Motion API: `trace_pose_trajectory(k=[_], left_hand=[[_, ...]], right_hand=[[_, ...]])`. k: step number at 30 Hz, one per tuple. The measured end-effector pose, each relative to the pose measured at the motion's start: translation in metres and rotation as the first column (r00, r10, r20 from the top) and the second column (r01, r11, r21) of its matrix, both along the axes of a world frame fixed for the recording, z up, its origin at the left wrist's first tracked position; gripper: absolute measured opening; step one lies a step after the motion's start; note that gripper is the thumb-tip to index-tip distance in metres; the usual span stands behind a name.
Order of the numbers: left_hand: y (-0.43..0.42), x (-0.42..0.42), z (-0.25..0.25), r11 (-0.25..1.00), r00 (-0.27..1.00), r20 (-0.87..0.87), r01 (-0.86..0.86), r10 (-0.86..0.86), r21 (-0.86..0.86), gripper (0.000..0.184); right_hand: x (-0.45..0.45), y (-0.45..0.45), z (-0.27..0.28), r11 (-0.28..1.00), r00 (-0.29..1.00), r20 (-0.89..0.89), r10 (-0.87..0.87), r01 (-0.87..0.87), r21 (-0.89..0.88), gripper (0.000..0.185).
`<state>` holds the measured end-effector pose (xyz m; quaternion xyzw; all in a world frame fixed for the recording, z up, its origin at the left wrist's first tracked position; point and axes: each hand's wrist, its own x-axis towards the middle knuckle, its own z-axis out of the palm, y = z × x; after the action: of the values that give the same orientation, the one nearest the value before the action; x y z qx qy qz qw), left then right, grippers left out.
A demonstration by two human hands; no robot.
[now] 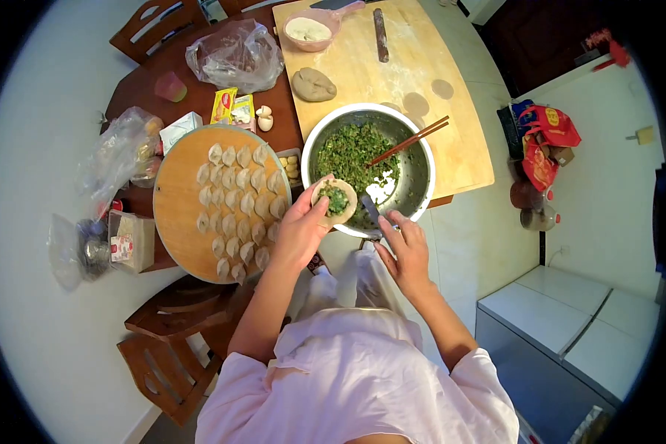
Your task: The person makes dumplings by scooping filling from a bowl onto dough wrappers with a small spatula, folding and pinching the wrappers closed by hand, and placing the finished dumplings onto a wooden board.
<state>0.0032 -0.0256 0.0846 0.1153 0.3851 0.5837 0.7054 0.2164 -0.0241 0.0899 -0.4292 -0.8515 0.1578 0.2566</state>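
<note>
A round dough wrapper (342, 212) with green filling (335, 200) in its middle lies in my left hand (303, 226), near the lower left rim of a steel bowl (419, 174). My right hand (407, 251) grips a flat spatula (370, 209) whose blade is over the bowl's lower edge. Chopped green filling (348, 152) fills the left part of the bowl, and brown chopsticks (411, 142) lean on its right side. To the left, a round wooden board (177, 192) carries several folded dumplings (229, 201) in rows.
On the wooden work board (459, 140) are a dough lump (313, 85), a pink bowl of flour (308, 31) and a rolling pin (380, 35). Eggshells (265, 118), yellow packets (223, 106) and a plastic bag (237, 59) lie on the dark table. Chairs (166, 362) stand lower left.
</note>
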Motion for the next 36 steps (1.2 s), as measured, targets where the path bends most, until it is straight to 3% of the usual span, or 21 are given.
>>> trace_pose_trajectory(k=[3, 5, 8, 10, 12, 15, 18, 19, 20, 22, 25, 31, 34, 36], left_hand=[[-0.014, -0.002, 0.009, 0.997, 0.989, 0.134, 0.068, -0.065, -0.022, 0.04], [-0.019, -0.002, 0.018, 0.992, 0.969, 0.218, 0.124, -0.117, -0.019, 0.039], [-0.028, -0.002, 0.023, 0.984, 0.961, 0.217, 0.178, -0.171, -0.014, 0.038], [-0.034, 0.0, 0.027, 0.983, 0.982, 0.057, 0.181, -0.181, 0.005, 0.036], [-0.039, 0.003, 0.028, 0.976, 0.967, -0.165, 0.206, -0.193, 0.069, 0.034], [-0.049, 0.006, 0.028, 0.968, 0.911, -0.362, 0.24, -0.197, 0.075, 0.034], [-0.055, 0.005, 0.051, 0.965, 0.934, -0.288, 0.246, -0.212, 0.088, 0.035], [-0.056, 0.006, 0.07, 0.975, 0.965, -0.148, 0.221, -0.217, 0.011, 0.035], [-0.058, 0.006, 0.069, 0.954, 0.906, -0.371, 0.27, -0.205, 0.132, 0.037], [-0.061, 0.004, 0.068, 0.849, 0.673, -0.737, 0.424, -0.064, 0.314, 0.04], [-0.061, 0.004, 0.07, 0.831, 0.607, -0.794, 0.43, 0.022, 0.352, 0.044], [-0.062, 0.006, 0.09, 0.884, 0.686, -0.713, 0.414, -0.147, 0.216, 0.052], [-0.059, 0.009, 0.085, 0.873, 0.707, -0.705, 0.38, -0.061, 0.305, 0.058], [-0.058, 0.008, 0.086, 0.843, 0.637, -0.771, 0.418, -0.005, 0.339, 0.058]], right_hand=[[-0.009, 0.012, 0.028, 0.967, 0.956, -0.186, 0.226, -0.198, 0.158, 0.032], [-0.012, 0.02, 0.029, 0.926, 0.929, -0.136, 0.343, -0.31, 0.215, 0.027], [-0.017, 0.024, 0.033, 0.871, 0.886, -0.105, 0.452, -0.413, 0.266, 0.014], [-0.021, 0.023, 0.038, 0.846, 0.858, -0.122, 0.498, -0.45, 0.286, 0.012], [-0.027, 0.023, 0.044, 0.852, 0.848, -0.183, 0.497, -0.437, 0.288, 0.012], [-0.038, 0.02, 0.053, 0.892, 0.85, -0.287, 0.442, -0.383, 0.241, 0.015], [-0.044, 0.016, 0.06, 0.936, 0.864, -0.364, 0.347, -0.293, 0.198, 0.018], [-0.045, 0.015, 0.062, 0.947, 0.868, -0.385, 0.314, -0.26, 0.188, 0.019], [-0.046, 0.013, 0.064, 0.95, 0.87, -0.389, 0.305, -0.248, 0.189, 0.019], [-0.047, 0.011, 0.067, 0.955, 0.872, -0.396, 0.286, -0.226, 0.192, 0.018], [-0.047, 0.009, 0.069, 0.952, 0.864, -0.41, 0.293, -0.222, 0.212, 0.019], [-0.038, 0.012, 0.08, 0.916, 0.878, -0.29, 0.38, -0.315, 0.247, 0.021], [-0.038, 0.014, 0.081, 0.916, 0.857, -0.334, 0.392, -0.328, 0.231, 0.021], [-0.038, 0.014, 0.085, 0.925, 0.849, -0.371, 0.376, -0.324, 0.196, 0.02]])
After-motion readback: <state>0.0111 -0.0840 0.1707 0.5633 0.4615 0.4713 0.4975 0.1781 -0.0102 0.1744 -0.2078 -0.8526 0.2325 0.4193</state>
